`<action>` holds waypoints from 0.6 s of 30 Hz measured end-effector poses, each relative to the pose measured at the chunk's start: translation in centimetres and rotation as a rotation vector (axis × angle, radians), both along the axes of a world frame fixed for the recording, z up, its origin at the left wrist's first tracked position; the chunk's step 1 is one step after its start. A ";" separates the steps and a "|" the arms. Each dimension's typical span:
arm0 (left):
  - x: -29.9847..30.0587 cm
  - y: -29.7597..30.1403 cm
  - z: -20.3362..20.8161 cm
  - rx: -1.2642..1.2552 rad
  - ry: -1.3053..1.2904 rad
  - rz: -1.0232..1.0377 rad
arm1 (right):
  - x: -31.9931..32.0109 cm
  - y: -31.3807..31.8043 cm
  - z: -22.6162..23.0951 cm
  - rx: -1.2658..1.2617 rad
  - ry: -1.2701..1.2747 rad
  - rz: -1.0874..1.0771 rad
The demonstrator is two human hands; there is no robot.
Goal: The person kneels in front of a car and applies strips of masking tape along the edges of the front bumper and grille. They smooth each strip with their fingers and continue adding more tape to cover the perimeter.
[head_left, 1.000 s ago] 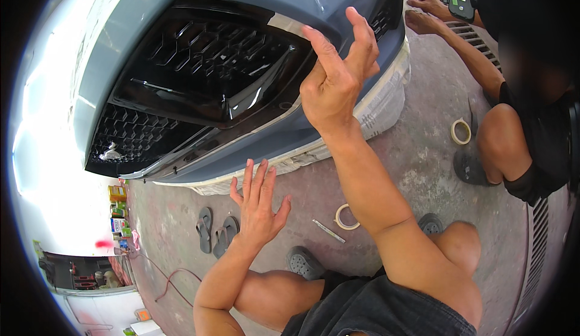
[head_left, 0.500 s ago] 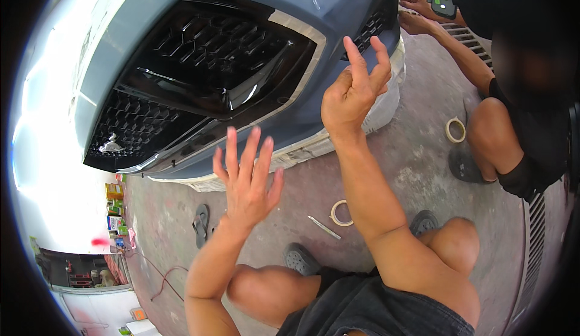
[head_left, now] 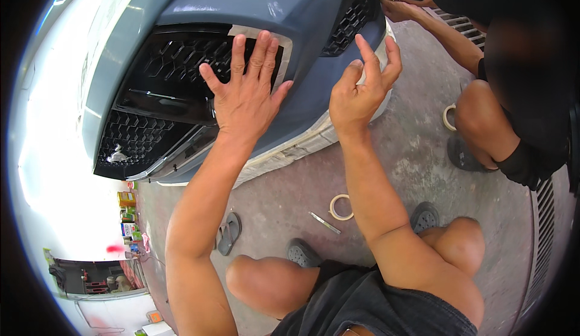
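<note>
A grey-blue car bumper (head_left: 223,1) with a glossy black honeycomb grille (head_left: 175,58) fills the upper middle. Beige masking tape (head_left: 286,49) follows the grille's right-hand border. Over that corner my left hand (head_left: 248,97) is spread, its fingertips at the tape strip; whether the palm touches the surface I cannot tell. To its right, my right hand (head_left: 361,97) hovers in front of the bumper's side, below a smaller black mesh vent (head_left: 350,25). Its fingers are half bent, with thumb and fingertips apart and nothing visible between them.
On the concrete floor lie a tape roll (head_left: 333,211), a slim cutter-like tool (head_left: 324,222) and a sandal (head_left: 229,234). At right a co-worker crouches, hands (head_left: 399,10) by the bumper, near another tape roll (head_left: 446,118). Cans (head_left: 127,215) line the left wall.
My left hand has moved up and forward from the air below the grille to its taped corner. My right hand has shifted slightly, still held up. The view has tilted a little.
</note>
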State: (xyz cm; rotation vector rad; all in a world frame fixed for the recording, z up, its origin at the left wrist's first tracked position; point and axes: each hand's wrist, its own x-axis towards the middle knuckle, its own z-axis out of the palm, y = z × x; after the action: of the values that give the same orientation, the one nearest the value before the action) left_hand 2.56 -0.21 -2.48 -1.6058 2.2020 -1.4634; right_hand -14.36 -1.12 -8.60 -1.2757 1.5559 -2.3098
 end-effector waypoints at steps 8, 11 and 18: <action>-1.3 0.5 0.2 0.113 -0.097 -0.010 | -1.7 -0.2 -0.1 -0.012 -0.057 0.011; -1.5 1.0 -0.3 0.149 -0.066 -0.038 | -2.0 -0.6 -0.3 -0.062 -0.107 0.014; -1.7 1.0 -0.3 0.165 -0.024 -0.133 | -1.0 -0.3 -0.7 -0.044 -0.073 0.027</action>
State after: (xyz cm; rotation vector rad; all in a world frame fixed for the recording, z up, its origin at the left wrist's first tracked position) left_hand 0.90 0.77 -2.74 -1.4097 2.3864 -1.2828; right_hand -15.32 -1.44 -9.32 -1.1988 1.4646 -2.3582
